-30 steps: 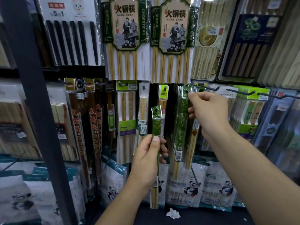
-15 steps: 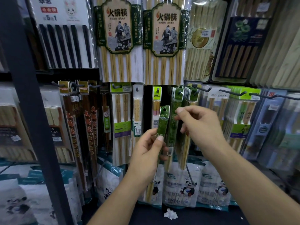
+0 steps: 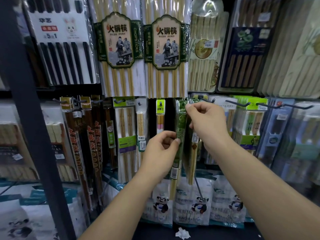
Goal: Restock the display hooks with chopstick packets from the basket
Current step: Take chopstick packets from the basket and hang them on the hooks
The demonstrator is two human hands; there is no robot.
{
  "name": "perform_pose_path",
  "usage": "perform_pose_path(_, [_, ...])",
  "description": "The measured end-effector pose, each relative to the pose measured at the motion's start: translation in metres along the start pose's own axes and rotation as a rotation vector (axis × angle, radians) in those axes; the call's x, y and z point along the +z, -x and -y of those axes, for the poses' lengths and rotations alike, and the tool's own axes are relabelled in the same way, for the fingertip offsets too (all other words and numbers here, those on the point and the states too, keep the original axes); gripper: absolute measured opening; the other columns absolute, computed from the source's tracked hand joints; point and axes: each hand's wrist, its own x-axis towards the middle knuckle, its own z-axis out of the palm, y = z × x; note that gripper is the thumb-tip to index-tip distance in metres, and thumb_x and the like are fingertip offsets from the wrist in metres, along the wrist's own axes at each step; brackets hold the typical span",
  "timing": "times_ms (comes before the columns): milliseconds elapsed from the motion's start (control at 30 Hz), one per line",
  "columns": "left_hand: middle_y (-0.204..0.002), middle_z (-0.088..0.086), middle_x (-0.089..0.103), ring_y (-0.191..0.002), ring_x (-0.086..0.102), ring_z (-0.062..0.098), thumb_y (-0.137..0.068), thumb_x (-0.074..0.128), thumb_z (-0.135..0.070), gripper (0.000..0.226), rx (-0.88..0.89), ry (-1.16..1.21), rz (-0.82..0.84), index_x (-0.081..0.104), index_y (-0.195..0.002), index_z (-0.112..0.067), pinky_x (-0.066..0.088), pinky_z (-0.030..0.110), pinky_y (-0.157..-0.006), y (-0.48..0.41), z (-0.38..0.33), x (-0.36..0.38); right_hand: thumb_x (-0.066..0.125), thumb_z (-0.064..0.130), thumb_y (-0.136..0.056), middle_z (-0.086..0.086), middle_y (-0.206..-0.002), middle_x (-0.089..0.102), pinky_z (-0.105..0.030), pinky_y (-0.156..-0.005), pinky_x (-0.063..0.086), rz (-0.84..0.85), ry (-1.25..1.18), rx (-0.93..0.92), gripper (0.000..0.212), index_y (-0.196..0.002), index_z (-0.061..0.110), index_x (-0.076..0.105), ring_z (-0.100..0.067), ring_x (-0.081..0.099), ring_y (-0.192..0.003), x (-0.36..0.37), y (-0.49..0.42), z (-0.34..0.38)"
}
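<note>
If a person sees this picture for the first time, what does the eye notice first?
Probably the two hands at centre: the left hand and right hand both grip a green chopstick packet raised toward the hooks. Next, the two large hot-pot chopstick packs hanging directly above.

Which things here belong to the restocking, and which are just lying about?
In use: green packet, left hand, right hand.
Lying about: crumpled paper, panda bags, black chopsticks.
</note>
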Motion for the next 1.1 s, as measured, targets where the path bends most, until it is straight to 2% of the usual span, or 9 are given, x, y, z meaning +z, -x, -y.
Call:
perform_pose_path(133, [-0.081,-0.009,0.066,-0.070,0.061,-0.003,-0.096,0.069,-0.020,0.016,-0.026,-0.044,0.004,0.067,-0.094,-0.036,0.060,0.035,-0.072,-0.003,0.003,0.000,0.066,0.029,-0.096,0.004,-0.073,0.074,-0.034,-0.074,0.057,-0.052,0.060,-0.001,0.032,-0.066,0.018,0.070,-0.008,0.061,-0.057,0.006,-0.005,0.000])
perform_pose_path(333, [-0.079,-0.014,0.066,-0.074,0.063,0.000,-0.095,0.069,-0.024,0.014,-0.032,-0.074,0.007,0.067,-0.094,-0.038,0.062,0.044,-0.076,-0.003,0.006,0.002,0.064,0.028,-0.096,-0.020,-0.064,0.064,-0.040,-0.083,0.059,-0.083,0.081,-0.030,0.041,-0.061,0.006,0.064,-0.021,0.055,-0.053,0.008,-0.007,-0.005])
perform_pose_path(467, [-0.080,-0.014,0.066,-0.077,0.064,0.006,-0.096,0.068,-0.026,0.013,-0.029,-0.102,0.004,0.066,-0.096,-0.039,0.062,0.045,-0.075,-0.003,0.007,0.002,0.065,0.030,-0.096,0.003,-0.049,0.059,-0.033,-0.075,0.057,-0.089,0.135,-0.036,0.037,-0.063,0.013,0.069,-0.013,0.058,-0.053,0.007,-0.008,-0.007])
perform_pose_path(600, [-0.081,-0.009,0.063,-0.074,0.063,0.007,-0.098,0.065,-0.027,0.011,-0.013,-0.217,0.018,0.061,-0.102,-0.037,0.061,0.041,-0.073,-0.003,0.006,0.002,0.065,0.035,-0.095,0.014,-0.071,0.069,-0.030,-0.070,0.053,-0.116,0.286,-0.076,0.024,-0.076,0.025,0.075,-0.003,0.065,-0.074,0.007,-0.004,-0.008])
perform_pose_path(700, [-0.088,-0.013,0.062,-0.077,0.061,0.003,-0.100,0.060,-0.034,0.017,0.098,-0.494,0.024,0.059,-0.117,-0.030,0.058,0.033,-0.074,-0.002,0.001,0.000,0.066,0.039,-0.094,0.016,-0.075,0.069,-0.031,-0.072,0.055,-0.115,0.326,-0.106,0.017,-0.084,0.027,0.074,-0.001,0.064,-0.077,0.002,0.002,-0.012])
perform_pose_path(800, [-0.105,-0.010,0.062,-0.091,0.062,0.008,-0.102,0.051,-0.040,0.026,0.218,-0.624,-0.041,0.055,-0.124,-0.027,0.058,0.039,-0.080,-0.003,-0.007,0.000,0.069,0.036,-0.093,0.020,-0.080,0.067,-0.017,-0.068,0.050,-0.090,0.307,-0.137,0.012,-0.100,0.028,0.072,0.006,0.063,-0.078,-0.004,0.015,-0.024])
perform_pose_path(867, [-0.117,-0.006,0.063,-0.105,0.062,0.013,-0.101,0.045,-0.044,0.035,0.228,-0.581,-0.050,0.053,-0.130,-0.026,0.057,0.041,-0.090,-0.006,-0.011,0.003,0.068,0.031,-0.095,0.022,-0.092,0.068,-0.003,-0.068,0.045,-0.020,0.281,-0.142,0.025,-0.119,0.027,0.069,0.015,0.061,-0.085,-0.003,0.026,-0.039])
perform_pose_path(967, [-0.148,-0.001,0.054,-0.136,0.050,0.016,-0.101,0.042,-0.046,0.054,0.079,-0.353,0.012,0.040,-0.150,-0.023,0.044,0.044,-0.113,-0.014,-0.012,0.013,0.060,0.031,-0.101,0.024,-0.118,0.062,0.002,-0.078,0.043,0.119,0.225,-0.089,0.045,-0.145,0.027,0.052,0.023,0.056,-0.095,0.001,0.041,-0.057])
perform_pose_path(1100, [-0.168,-0.002,0.026,-0.152,0.025,0.013,-0.107,0.046,-0.043,0.064,-0.156,0.017,0.112,0.017,-0.162,-0.028,0.025,0.034,-0.122,-0.028,-0.012,0.023,0.050,0.035,-0.105,0.019,-0.155,0.041,-0.022,-0.112,0.037,0.300,0.125,-0.006,0.064,-0.160,0.036,0.018,0.006,0.039,-0.138,0.007,0.045,-0.074])
